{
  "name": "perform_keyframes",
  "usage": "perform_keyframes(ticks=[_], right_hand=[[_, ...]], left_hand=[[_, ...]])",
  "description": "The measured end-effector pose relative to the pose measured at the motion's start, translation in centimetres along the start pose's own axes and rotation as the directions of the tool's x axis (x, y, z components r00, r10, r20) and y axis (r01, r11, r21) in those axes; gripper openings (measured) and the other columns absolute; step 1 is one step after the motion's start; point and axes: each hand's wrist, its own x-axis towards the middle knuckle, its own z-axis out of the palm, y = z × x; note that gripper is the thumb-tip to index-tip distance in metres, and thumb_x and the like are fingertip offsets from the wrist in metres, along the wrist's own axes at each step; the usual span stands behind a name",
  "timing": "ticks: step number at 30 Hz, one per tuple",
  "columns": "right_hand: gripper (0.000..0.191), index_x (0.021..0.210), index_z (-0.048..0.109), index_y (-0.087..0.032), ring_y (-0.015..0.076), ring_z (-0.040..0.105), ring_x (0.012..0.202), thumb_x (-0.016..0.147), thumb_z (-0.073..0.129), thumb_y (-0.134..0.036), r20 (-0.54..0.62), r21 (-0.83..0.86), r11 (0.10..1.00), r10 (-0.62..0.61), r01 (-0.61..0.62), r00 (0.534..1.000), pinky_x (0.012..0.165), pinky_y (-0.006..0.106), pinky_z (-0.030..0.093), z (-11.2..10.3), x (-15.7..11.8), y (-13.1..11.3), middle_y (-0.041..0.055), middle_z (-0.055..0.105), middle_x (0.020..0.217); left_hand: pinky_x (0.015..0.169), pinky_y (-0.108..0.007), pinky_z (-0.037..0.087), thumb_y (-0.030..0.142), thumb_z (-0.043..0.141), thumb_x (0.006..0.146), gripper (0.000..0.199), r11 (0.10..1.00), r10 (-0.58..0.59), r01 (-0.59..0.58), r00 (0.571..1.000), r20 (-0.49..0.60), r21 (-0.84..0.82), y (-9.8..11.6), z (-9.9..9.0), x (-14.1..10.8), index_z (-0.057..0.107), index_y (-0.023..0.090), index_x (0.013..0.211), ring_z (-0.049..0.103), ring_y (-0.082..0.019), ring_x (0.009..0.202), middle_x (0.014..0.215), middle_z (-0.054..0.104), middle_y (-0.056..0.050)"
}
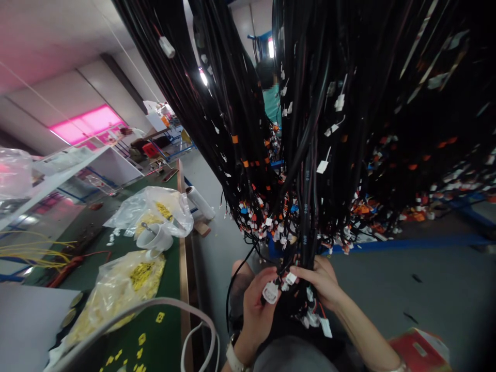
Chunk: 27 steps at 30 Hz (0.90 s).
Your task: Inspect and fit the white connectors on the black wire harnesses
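Observation:
My left hand [258, 309], with a watch on its wrist, is closed around a white plug connector [270, 293] whose open face points up at me. Close beside it, my right hand [324, 283] pinches a smaller white connector [290, 279] between thumb and fingers. Both connectors belong to the lower end of a hanging black wire harness [307, 206]. Below the right hand dangle more white connectors [312, 319] and a white tag [326, 327] near a red wire. Some of the right fingers are hidden behind the cables.
Thick bundles of black harnesses [217, 103] hang ahead and to the right. On the left, a green-topped bench [170, 281] carries bags of yellow parts [127, 284] and a white cup [155, 238]. A red box [418, 351] stands at lower right. A person [271, 103] is partly visible behind the cables.

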Motion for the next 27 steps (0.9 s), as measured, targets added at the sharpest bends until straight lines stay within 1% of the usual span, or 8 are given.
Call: perform_keyframes(ticks=[2, 4, 7, 11, 16, 21, 23, 27], right_hand=[[0.029, 0.068, 0.065, -0.015, 0.0119, 0.053, 0.052, 0.059, 0.083, -0.036, -0.032, 0.046, 0.999, 0.000, 0.001, 0.999, 0.054, 0.025, 0.045, 0.2, 0.0, 0.0, -0.0029, 0.058, 0.055], [0.029, 0.077, 0.069, -0.016, 0.0116, 0.054, 0.053, 0.059, 0.084, -0.033, -0.037, 0.076, 0.997, -0.012, 0.015, 0.999, 0.055, 0.024, 0.045, 0.3, -0.1, 0.0, -0.0029, 0.061, 0.057], [0.037, 0.095, 0.072, -0.019, 0.0136, 0.058, 0.059, 0.061, 0.082, -0.030, 0.021, 0.122, 0.993, -0.001, -0.002, 1.000, 0.061, 0.026, 0.047, 0.3, -0.3, 0.0, -0.0013, 0.067, 0.066], [0.031, 0.088, 0.074, -0.017, 0.0168, 0.062, 0.064, 0.060, 0.080, -0.029, 0.073, 0.188, 0.981, 0.034, -0.048, 0.997, 0.068, 0.030, 0.049, 0.6, -0.8, 0.1, 0.0017, 0.070, 0.071], [0.032, 0.088, 0.074, -0.018, 0.0195, 0.066, 0.071, 0.058, 0.081, -0.025, 0.093, 0.241, 0.966, 0.073, -0.093, 0.993, 0.073, 0.031, 0.050, 0.9, -0.9, 0.2, 0.0035, 0.074, 0.080], [0.031, 0.089, 0.074, -0.016, 0.0193, 0.066, 0.071, 0.060, 0.079, -0.025, 0.126, 0.208, 0.968, 0.118, -0.142, 0.985, 0.073, 0.030, 0.050, 0.4, -0.7, -0.1, 0.0046, 0.074, 0.081], [0.030, 0.089, 0.075, -0.016, 0.0195, 0.067, 0.070, 0.060, 0.079, -0.025, 0.137, 0.199, 0.968, 0.126, -0.152, 0.983, 0.074, 0.031, 0.050, 0.2, -0.6, -0.1, 0.0049, 0.074, 0.080], [0.030, 0.087, 0.074, -0.015, 0.0196, 0.067, 0.071, 0.060, 0.081, -0.027, 0.153, 0.199, 0.967, 0.129, -0.158, 0.980, 0.075, 0.031, 0.050, 0.2, -0.5, 0.2, 0.0056, 0.074, 0.079]], left_hand=[[0.097, -0.036, 0.047, 0.022, 0.057, 0.086, 0.016, 1.000, 0.021, -0.020, 0.996, 0.085, -0.009, 0.5, 0.3, 0.2, 0.067, 0.020, 0.098, 0.061, -0.023, 0.109, 0.116, 0.067, -0.010], [0.092, -0.035, 0.049, 0.020, 0.053, 0.088, 0.013, 1.000, 0.026, -0.025, 0.991, 0.129, -0.004, 0.6, 0.8, 0.5, 0.066, 0.019, 0.093, 0.064, -0.022, 0.102, 0.111, 0.068, -0.010], [0.088, -0.034, 0.050, 0.010, 0.048, 0.085, 0.022, 0.989, 0.062, -0.077, 0.991, 0.116, 0.126, 0.1, 1.3, 1.0, 0.064, 0.018, 0.095, 0.064, -0.021, 0.097, 0.106, 0.069, -0.009], [0.094, -0.036, 0.047, -0.002, 0.042, 0.075, 0.040, 0.959, 0.086, -0.108, 0.992, 0.097, 0.261, -0.7, 1.8, 2.0, 0.064, 0.018, 0.101, 0.060, -0.021, 0.104, 0.107, 0.066, -0.008], [0.107, -0.041, 0.038, -0.004, 0.041, 0.073, 0.044, 0.962, 0.054, -0.078, 0.994, 0.095, 0.262, -0.8, 2.7, 2.5, 0.060, 0.019, 0.105, 0.050, -0.022, 0.121, 0.124, 0.054, -0.010], [0.116, -0.044, 0.026, -0.001, 0.042, 0.079, 0.065, 0.986, 0.010, -0.045, 0.976, 0.217, 0.158, -1.2, 2.7, 2.7, 0.036, 0.022, 0.140, 0.030, -0.022, 0.139, 0.148, 0.034, -0.011], [0.118, -0.045, 0.023, 0.000, 0.041, 0.081, 0.069, 0.989, 0.008, -0.047, 0.963, 0.268, 0.142, -1.2, 2.4, 2.8, 0.029, 0.023, 0.145, 0.025, -0.022, 0.142, 0.153, 0.027, -0.010], [0.119, -0.045, 0.020, 0.001, 0.039, 0.084, 0.060, 0.986, 0.038, -0.090, 0.941, 0.336, 0.142, -0.8, 1.8, 2.9, 0.041, 0.026, 0.138, 0.023, -0.021, 0.144, 0.154, 0.027, -0.007]])
